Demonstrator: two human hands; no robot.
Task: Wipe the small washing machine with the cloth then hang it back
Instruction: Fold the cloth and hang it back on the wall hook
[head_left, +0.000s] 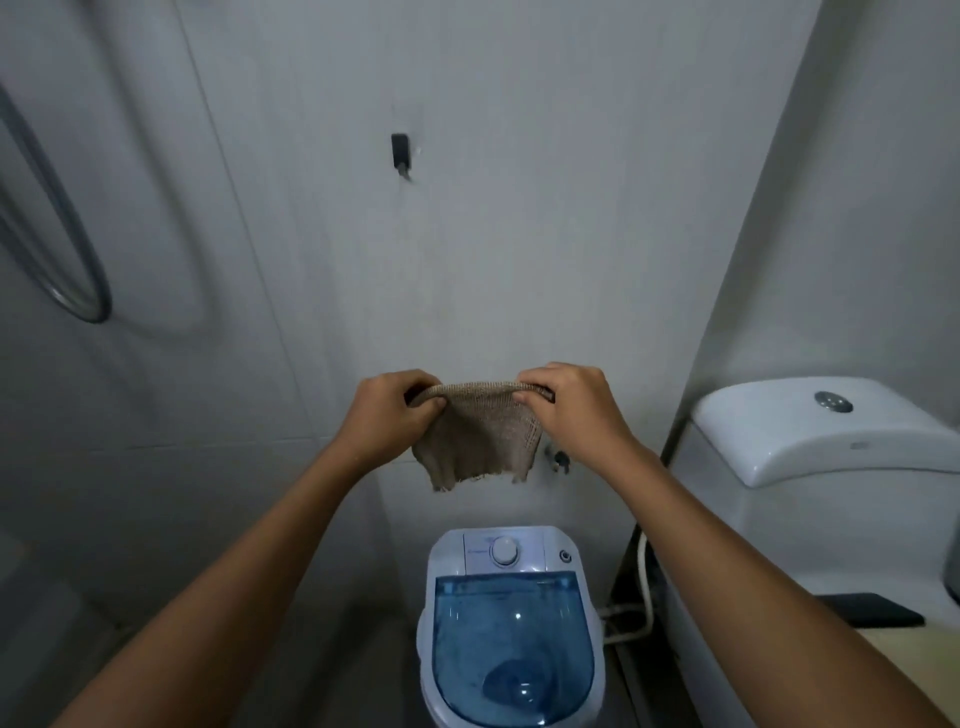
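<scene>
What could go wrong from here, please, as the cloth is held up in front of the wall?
1. The hook is small and sits well above both hands, so the cloth might miss it and drop onto the washing machine directly below.
2. The left hand and right hand pinch only the top edge; its frayed, loosely woven fabric might snag or tear on the hook.

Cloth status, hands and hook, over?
Left hand and right hand pinch cloth at top edge. Hook bare above. Washing machine below, nothing blocking.
</scene>
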